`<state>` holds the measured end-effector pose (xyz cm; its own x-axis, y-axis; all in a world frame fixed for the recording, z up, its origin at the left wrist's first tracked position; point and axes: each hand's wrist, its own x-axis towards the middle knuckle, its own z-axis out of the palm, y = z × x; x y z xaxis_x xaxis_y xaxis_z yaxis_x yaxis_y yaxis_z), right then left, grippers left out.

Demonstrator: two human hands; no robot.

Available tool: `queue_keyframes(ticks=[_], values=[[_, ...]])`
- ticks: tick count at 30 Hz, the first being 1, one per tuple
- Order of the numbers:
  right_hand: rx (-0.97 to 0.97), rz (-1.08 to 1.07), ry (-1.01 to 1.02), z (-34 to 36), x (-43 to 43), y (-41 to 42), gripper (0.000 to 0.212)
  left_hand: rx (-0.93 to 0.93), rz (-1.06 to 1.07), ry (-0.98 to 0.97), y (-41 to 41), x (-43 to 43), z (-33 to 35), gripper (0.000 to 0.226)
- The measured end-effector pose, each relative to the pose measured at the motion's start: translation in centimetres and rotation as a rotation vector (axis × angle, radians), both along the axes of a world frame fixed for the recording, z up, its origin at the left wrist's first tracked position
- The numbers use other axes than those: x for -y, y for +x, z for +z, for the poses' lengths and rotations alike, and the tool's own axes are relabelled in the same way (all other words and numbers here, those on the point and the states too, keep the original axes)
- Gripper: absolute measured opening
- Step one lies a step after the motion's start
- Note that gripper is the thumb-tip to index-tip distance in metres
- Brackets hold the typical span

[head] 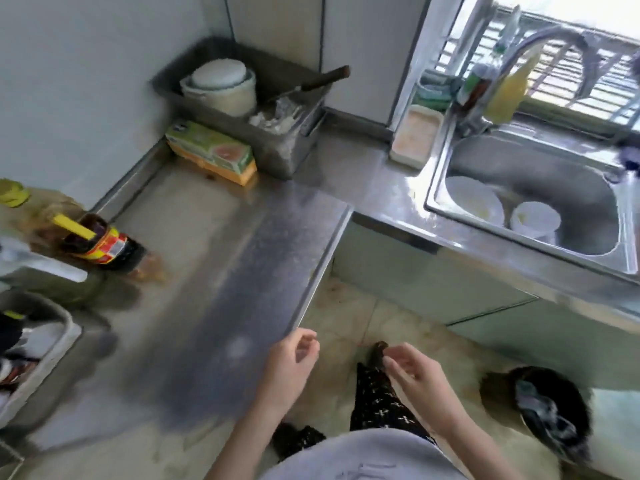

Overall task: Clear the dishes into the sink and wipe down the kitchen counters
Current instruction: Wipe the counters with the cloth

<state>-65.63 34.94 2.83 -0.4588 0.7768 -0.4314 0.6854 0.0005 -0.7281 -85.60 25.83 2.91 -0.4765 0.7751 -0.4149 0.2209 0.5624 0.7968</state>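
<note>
The steel sink (446, 157) lies at the right, under a curved faucet (533, 46). A white plate (472, 204) and a white bowl (535, 220) rest in its basin. The L-shaped steel counter (242, 244) runs from the sink to the lower left. Both my hands hover off the counter's front edge, above the floor. My left hand (291, 365) is empty with its fingers loosely curled. My right hand (412, 372) is also empty, fingers apart and bent. The whole picture is motion-blurred.
A metal tray (277, 147) in the far corner holds a white pot and a knife. A green-orange box (213, 152) lies beside it. Dark sauce bottles (104, 242) stand at the left. A white container (417, 135) sits by the sink. A black bin (540, 410) stands on the floor.
</note>
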Motion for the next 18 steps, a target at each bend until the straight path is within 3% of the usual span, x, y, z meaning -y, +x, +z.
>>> queue_keyframes(ticks=[3, 5, 9, 14, 18], values=[[0.016, -0.022, -0.049, -0.7, -3.1, 1.6, 0.005, -0.027, -0.048, -0.013, 1.7, -3.5, -0.5, 0.012], [0.026, 0.084, -0.081, -1.2, -5.9, 1.7, 0.003, -0.039, -0.034, -0.061, 2.6, -4.9, -1.2, 0.016], [0.016, 0.264, -0.087, -0.6, -12.6, 1.7, 0.019, -0.002, 0.144, -0.151, 3.1, -6.7, -2.8, 0.017], [-0.090, 0.198, -0.077, 0.6, -19.9, 1.8, 0.017, 0.006, 0.230, -0.237, 3.5, -9.8, -2.8, 0.023], [-0.136, 0.119, -0.110, -0.1, -24.0, 2.5, 0.014, 0.014, 0.184, -0.237, 3.9, -16.2, -2.8, 0.027]])
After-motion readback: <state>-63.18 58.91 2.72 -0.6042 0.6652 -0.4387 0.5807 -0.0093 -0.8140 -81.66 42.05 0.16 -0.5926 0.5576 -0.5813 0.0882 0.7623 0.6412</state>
